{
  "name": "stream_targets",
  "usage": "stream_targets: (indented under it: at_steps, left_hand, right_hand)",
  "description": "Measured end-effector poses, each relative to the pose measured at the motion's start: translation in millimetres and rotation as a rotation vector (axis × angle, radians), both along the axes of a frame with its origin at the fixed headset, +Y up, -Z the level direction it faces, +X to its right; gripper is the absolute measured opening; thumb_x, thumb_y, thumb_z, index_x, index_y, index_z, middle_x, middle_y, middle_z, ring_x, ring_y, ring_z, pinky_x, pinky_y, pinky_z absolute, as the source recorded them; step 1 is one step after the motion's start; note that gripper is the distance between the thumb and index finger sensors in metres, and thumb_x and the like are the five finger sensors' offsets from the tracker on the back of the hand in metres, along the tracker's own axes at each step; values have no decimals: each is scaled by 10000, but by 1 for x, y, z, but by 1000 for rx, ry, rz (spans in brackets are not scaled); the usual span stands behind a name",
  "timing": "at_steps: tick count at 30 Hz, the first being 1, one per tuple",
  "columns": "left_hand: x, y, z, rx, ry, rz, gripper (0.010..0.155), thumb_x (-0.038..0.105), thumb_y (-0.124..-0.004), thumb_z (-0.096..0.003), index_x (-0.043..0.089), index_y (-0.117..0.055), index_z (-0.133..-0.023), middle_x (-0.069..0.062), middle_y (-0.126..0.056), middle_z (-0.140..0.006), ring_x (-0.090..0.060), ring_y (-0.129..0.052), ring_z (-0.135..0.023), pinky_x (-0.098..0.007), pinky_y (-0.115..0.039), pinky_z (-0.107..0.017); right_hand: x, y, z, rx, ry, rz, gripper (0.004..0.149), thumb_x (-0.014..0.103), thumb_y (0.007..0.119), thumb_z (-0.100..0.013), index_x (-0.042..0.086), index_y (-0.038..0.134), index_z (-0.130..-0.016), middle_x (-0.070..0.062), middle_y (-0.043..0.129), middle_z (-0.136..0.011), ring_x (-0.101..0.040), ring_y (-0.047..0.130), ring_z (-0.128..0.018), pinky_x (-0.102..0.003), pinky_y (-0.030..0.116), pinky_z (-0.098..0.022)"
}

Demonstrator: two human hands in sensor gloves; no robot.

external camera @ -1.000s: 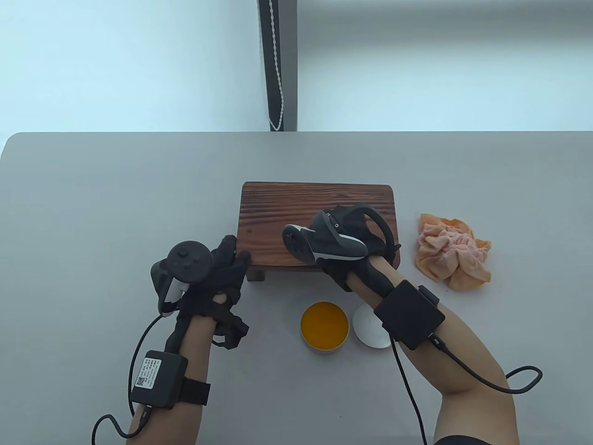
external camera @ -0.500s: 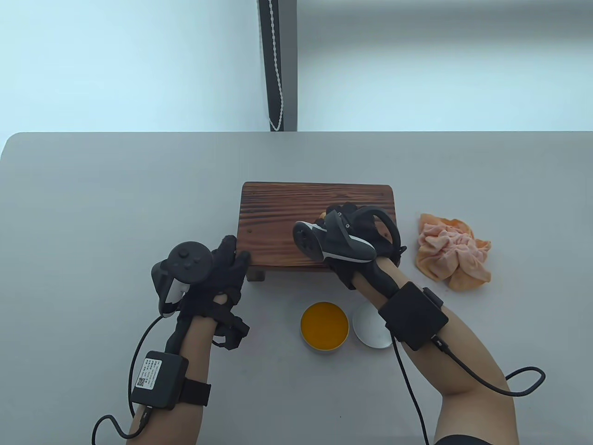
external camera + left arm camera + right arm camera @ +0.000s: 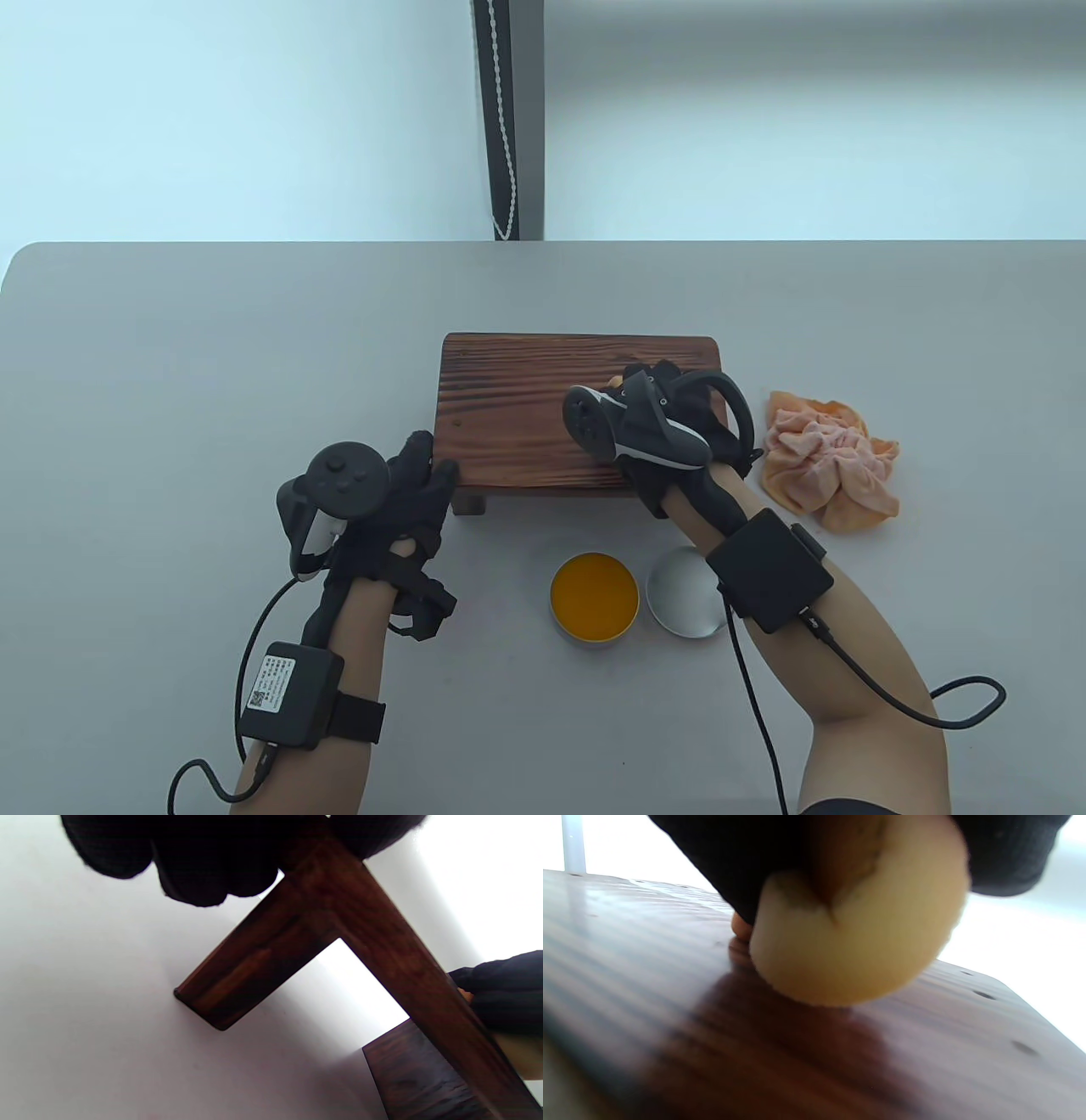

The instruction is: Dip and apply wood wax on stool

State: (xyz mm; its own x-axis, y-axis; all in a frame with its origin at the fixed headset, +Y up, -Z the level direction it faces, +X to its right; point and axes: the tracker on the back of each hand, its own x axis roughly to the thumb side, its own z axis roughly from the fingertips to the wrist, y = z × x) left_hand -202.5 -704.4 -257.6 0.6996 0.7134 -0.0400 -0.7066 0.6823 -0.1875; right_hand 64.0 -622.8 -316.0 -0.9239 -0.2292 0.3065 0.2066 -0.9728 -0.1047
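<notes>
- Right hand grips a pale round pad, pressing it onto the stool top — right part, mid-depth.
- Left hand clasps the stool's near-left corner, steadying it.
- Stool stands mid-table; open wax tin and lid lie just near of it, a crumpled cloth to its right.
- Progress, by my reading: dipping done, spreading under way — how much top is coated is unclear.
- Hidden: the pad from above, under the tracker; the wrist view is blurred.
</notes>
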Motion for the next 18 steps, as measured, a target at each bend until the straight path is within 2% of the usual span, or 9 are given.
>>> stream_targets:
  at_steps: [3,8,12,16,18]
  left_hand:
    - [-1,0,0,-5,-2,-1,779,414,-678,-613,-116,-504,-1157,-316,-800,-950,-512,-847,-802,-758,-686,-605]
    - [1,1,0,2,1,-9,776,408,-676,-614,-122,-505,-1154,-317,-802,-948,-511,-850,-801,-759,-688,-605]
    - [1,1,0,19,1,-17,772,406,-683,-612,-126,-521,-1147,-315,-818,-943,-510,-862,-795,-759,-697,-600]
    - [0,1,0,14,0,-18,771,405,-682,-612,-127,-520,-1147,-316,-820,-944,-512,-862,-797,-761,-695,-602]
    - [0,1,0,12,0,-14,772,405,-684,-612,-128,-520,-1147,-319,-821,-943,-513,-861,-796,-764,-692,-600]
  right_hand:
    - [4,1,4,-3,-6,69,382,231,955,-494,178,936,-872,-272,1018,-732,-429,1029,-551,-652,867,-440]
    - [1,6,26,-75,68,34,383,228,964,-490,161,948,-867,-277,1020,-726,-432,1027,-552,-656,864,-444]
    - [-2,2,12,-10,25,62,380,238,954,-496,199,937,-873,-265,1015,-745,-429,1026,-562,-651,864,-448]
    - [5,3,-4,-16,-32,72,383,234,950,-500,196,929,-881,-270,1008,-754,-432,1022,-568,-651,861,-450]
    - [10,3,0,-29,-25,76,390,230,949,-498,178,926,-884,-273,1011,-747,-434,1024,-562,-653,864,-445]
